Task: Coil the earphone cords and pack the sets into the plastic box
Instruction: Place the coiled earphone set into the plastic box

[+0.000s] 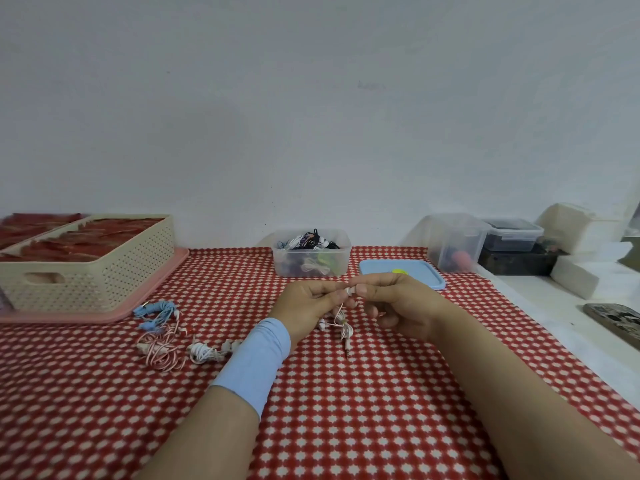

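Note:
My left hand [308,303] and my right hand [391,303] meet above the red checked cloth and both pinch a white-and-pink earphone set [343,323]. Its cord hangs down in loops, with the plug near the cloth. The clear plastic box [311,258] stands behind my hands, holding several coiled sets. Its blue lid [401,271] lies to the right. Left of my forearm lie a blue earphone set [156,313], a pink earphone set [161,348] and a white earphone set [207,351].
A beige perforated basket [86,271] with red items sits on a pink tray [104,315] at the left. More clear containers [457,244] and white blocks [585,230] stand at the back right. A phone [616,322] lies on the white ledge at right.

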Demonstrator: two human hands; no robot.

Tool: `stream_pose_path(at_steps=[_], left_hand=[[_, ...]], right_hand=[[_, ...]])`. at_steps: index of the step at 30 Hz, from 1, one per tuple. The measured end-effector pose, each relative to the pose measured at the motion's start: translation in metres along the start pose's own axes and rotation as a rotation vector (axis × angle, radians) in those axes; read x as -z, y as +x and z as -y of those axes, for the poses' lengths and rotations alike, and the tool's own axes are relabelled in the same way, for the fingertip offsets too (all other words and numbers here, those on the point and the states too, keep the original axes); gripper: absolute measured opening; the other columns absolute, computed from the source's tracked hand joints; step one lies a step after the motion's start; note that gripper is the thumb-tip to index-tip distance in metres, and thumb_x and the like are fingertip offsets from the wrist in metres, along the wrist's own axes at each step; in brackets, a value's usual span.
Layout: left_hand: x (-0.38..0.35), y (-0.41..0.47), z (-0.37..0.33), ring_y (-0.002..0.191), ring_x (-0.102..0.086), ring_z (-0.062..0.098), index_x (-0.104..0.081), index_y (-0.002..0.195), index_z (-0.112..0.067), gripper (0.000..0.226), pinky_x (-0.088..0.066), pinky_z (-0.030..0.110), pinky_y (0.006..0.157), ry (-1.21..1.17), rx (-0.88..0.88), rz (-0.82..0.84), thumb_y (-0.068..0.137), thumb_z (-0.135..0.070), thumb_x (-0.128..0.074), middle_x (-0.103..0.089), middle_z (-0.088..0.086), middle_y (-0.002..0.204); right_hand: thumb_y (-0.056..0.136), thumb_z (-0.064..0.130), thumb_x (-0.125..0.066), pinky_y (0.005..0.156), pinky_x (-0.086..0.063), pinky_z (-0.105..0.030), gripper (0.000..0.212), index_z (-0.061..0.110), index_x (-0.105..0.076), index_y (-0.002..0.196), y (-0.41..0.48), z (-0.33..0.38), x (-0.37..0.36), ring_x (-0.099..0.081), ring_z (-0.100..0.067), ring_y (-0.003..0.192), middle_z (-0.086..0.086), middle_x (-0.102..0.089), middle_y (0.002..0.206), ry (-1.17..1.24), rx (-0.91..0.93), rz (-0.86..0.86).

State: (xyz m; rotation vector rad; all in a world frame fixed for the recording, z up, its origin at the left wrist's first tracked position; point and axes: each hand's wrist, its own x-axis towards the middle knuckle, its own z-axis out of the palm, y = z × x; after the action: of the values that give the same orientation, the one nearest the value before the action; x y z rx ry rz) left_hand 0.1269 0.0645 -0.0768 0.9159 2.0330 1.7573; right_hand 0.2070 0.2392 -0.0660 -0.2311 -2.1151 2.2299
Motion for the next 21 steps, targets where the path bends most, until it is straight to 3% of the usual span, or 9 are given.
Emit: stream_pose_path(at_steps=[7,10,14,19,21], left_hand=[[0.003,0.002,0.003,0.09,-0.073,0.014,-0.075,0.106,-0.017,0.018,-0.052,0.013,0.072,-0.058,-0.001,0.045,0.09,-0.021,-0.069,-0.078,0.0,0.09],[0.005,0.002,0.003,0.086,-0.072,0.006,-0.076,0.103,-0.018,0.015,-0.051,0.01,0.073,-0.03,-0.008,0.074,0.089,-0.021,-0.07,-0.078,-0.001,0.089],[0.004,0.003,0.006,0.086,-0.072,0.003,-0.076,0.101,-0.019,0.014,-0.05,0.007,0.074,-0.007,-0.006,0.098,0.087,-0.023,-0.072,-0.078,-0.002,0.088],[0.001,0.005,0.011,0.086,-0.072,0.013,-0.074,0.106,-0.008,0.031,-0.055,0.027,0.086,-0.158,0.038,0.139,0.08,-0.024,-0.074,-0.077,0.006,0.091],[-0.001,0.007,0.012,0.086,-0.071,0.015,-0.075,0.103,-0.008,0.028,-0.054,0.033,0.088,-0.215,0.05,0.153,0.08,-0.023,-0.073,-0.076,0.008,0.09]], right_hand=[[0.075,0.015,-0.074,0.037,-0.029,-0.015,0.021,0.012,-0.08,0.096,-0.002,0.0,0.0,-0.054,-0.009,0.056,-0.01,-0.069,0.088,0.033,-0.049,0.051],[0.077,0.014,-0.074,0.036,-0.031,-0.015,0.028,0.008,-0.077,0.104,-0.002,0.002,0.0,-0.054,-0.011,0.059,-0.011,-0.068,0.092,0.018,-0.096,0.076],[0.079,0.013,-0.072,0.035,-0.033,-0.014,0.02,0.01,-0.078,0.099,-0.004,0.003,0.001,-0.056,-0.011,0.061,-0.009,-0.071,0.089,0.01,-0.132,0.095],[0.079,0.011,-0.068,0.035,-0.033,-0.014,0.016,0.013,-0.079,0.09,-0.007,0.003,-0.001,-0.064,-0.009,0.059,-0.006,-0.072,0.082,0.036,-0.1,0.112],[0.079,0.012,-0.067,0.036,-0.032,-0.013,0.016,0.017,-0.081,0.084,-0.008,0.005,-0.002,-0.066,-0.008,0.059,-0.004,-0.072,0.079,0.032,-0.082,0.119]])
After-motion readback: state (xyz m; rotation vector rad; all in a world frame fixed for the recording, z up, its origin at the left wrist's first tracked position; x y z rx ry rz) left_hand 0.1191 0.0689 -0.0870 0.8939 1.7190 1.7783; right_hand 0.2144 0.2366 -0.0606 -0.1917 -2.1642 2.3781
